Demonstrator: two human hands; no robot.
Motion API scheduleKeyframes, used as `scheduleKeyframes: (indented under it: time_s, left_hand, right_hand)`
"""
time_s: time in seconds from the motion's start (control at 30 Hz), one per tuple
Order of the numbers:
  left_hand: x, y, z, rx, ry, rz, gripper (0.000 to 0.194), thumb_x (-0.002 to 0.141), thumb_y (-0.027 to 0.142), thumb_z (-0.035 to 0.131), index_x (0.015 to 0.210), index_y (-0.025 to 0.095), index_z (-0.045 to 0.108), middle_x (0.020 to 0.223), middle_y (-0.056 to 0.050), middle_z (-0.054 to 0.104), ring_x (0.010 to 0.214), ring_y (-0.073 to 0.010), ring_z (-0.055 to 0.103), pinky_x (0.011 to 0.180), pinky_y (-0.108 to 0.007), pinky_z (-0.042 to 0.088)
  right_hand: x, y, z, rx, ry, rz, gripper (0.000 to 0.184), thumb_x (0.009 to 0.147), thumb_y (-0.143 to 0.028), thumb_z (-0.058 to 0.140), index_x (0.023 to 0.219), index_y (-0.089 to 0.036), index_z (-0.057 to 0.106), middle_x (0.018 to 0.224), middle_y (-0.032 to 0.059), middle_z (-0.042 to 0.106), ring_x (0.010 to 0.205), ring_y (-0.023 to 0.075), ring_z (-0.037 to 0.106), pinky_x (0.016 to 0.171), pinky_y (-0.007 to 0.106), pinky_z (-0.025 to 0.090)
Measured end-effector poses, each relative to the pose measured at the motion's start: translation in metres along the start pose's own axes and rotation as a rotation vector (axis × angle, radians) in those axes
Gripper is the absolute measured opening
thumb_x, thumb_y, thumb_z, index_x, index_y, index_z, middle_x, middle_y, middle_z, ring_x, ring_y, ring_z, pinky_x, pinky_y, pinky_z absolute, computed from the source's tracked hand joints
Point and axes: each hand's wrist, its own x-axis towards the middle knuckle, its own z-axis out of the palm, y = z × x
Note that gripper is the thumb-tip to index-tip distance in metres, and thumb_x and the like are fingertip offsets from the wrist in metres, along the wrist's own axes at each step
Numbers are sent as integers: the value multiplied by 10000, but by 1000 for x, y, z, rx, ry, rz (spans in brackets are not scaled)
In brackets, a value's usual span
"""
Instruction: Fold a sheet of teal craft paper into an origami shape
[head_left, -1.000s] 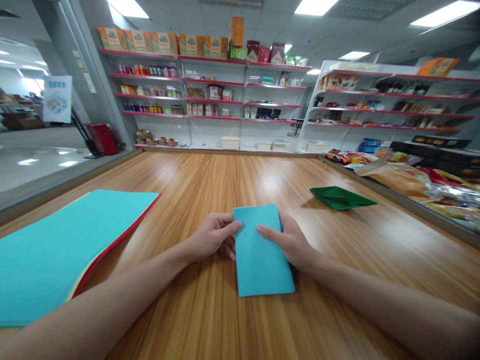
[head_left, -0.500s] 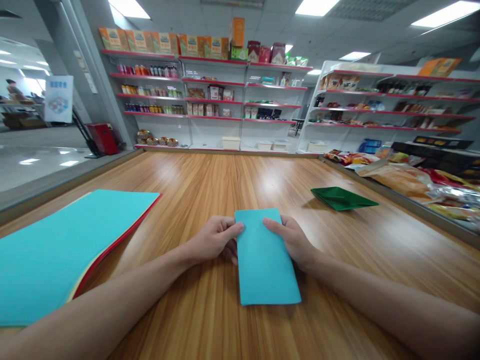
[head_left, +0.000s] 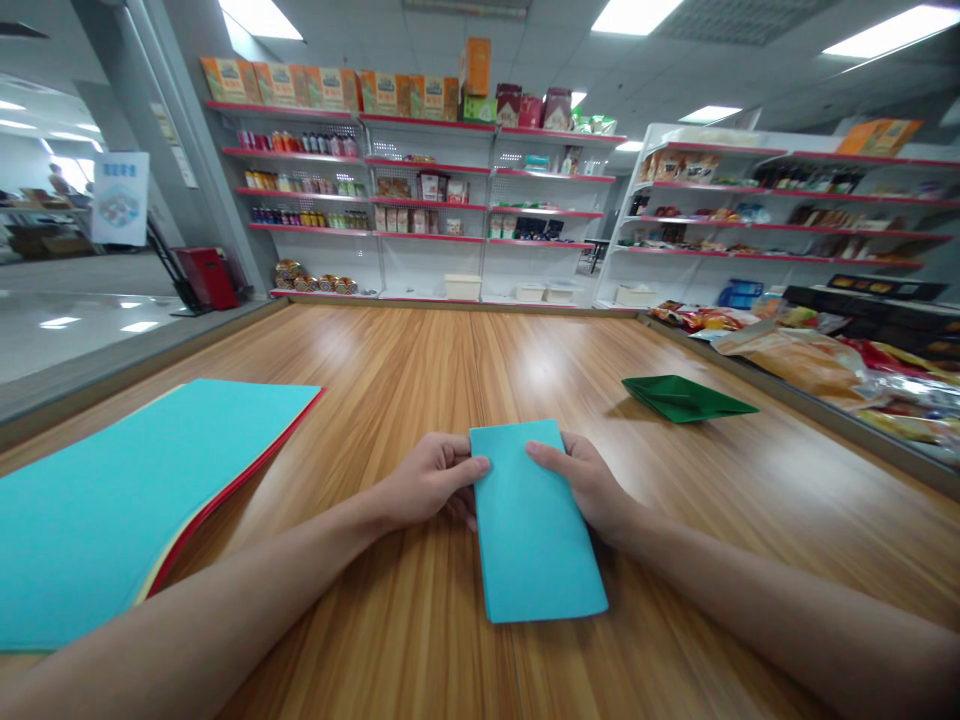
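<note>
Between my two hands is a folded sheet of light blue paper (head_left: 536, 540), a tall rectangle whose near end tilts down toward me. My left hand (head_left: 435, 480) pinches its upper left edge, thumb on top and fingers curled behind. On the upper right, my right hand (head_left: 589, 485) grips the paper with the thumb pressed flat on its face; its other fingers are hidden underneath. A folded green paper boat (head_left: 686, 398) lies beyond my right hand. Left of my left arm rests a stack of coloured paper sheets (head_left: 172, 480), blue on top with yellow and red below.
The wood-grain table (head_left: 390, 370) has a raised rim. Snack packages (head_left: 810, 360) and dark boxes lie along its right side. Behind stand shelves (head_left: 424, 235) of drinks and boxed goods. A sign (head_left: 120, 200) stands at the far left, with a blurred person behind it.
The folded blue paper has shifted slightly toward me and to the right, its near end lowering. My right thumb has slid up and right along it. Both hands keep their hold.
</note>
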Motion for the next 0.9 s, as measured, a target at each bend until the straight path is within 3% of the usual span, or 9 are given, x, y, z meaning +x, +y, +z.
scheduleKeyframes:
  time_s: [0.17, 0.33, 0.43, 0.53, 0.63, 0.9]
  left_hand:
    - [0, 1, 6, 202, 84, 187, 396, 837, 521, 551, 781, 130, 563, 647, -17, 567, 560, -133, 567, 494, -227, 463]
    - [-3, 3, 10, 486, 161, 319, 372, 898, 445, 465, 685, 144, 515, 572, 23, 419, 508, -101, 413, 469, -217, 338]
    - [-4, 2, 10, 393, 139, 289, 366, 888, 464, 470, 715, 144, 513, 600, 17, 433, 526, -107, 414, 489, -222, 337]
    - [-5, 1, 9, 223, 5, 184, 391, 856, 517, 500, 748, 142, 524, 624, 10, 464, 537, -113, 438, 503, -226, 351]
    - [-4, 0, 8, 190, -87, 127, 414, 833, 536, 529, 730, 134, 537, 612, 16, 444, 529, -106, 408, 507, -225, 326]
    - [-4, 0, 8, 217, -91, 162, 400, 855, 505, 504, 738, 121, 510, 637, 22, 402, 546, -96, 352, 509, -225, 288]
  right_hand:
    - [-3, -2, 0, -26, -19, -24, 427, 723, -518, 681, 851, -116, 617, 706, 80, 654, 632, 202, 614, 587, 332, 509]
    - [-4, -3, 0, -1, -28, -28, 383, 730, -488, 685, 831, -127, 606, 693, 66, 636, 615, 193, 600, 566, 319, 496]
    - [-3, -4, 1, 31, 3, -12, 357, 718, -459, 704, 815, -132, 596, 688, 48, 621, 594, 171, 582, 546, 293, 479]
    - [-2, -4, 1, 64, 9, 4, 314, 729, -430, 698, 759, -136, 592, 614, 7, 568, 516, 117, 516, 468, 230, 410]
    - [-1, -3, -2, 84, -32, 24, 307, 740, -406, 694, 663, -136, 570, 520, -31, 489, 430, 70, 417, 399, 196, 306]
    - [0, 1, -3, 28, -60, 37, 332, 687, -410, 754, 653, -125, 586, 524, -31, 518, 424, 55, 416, 402, 191, 283]
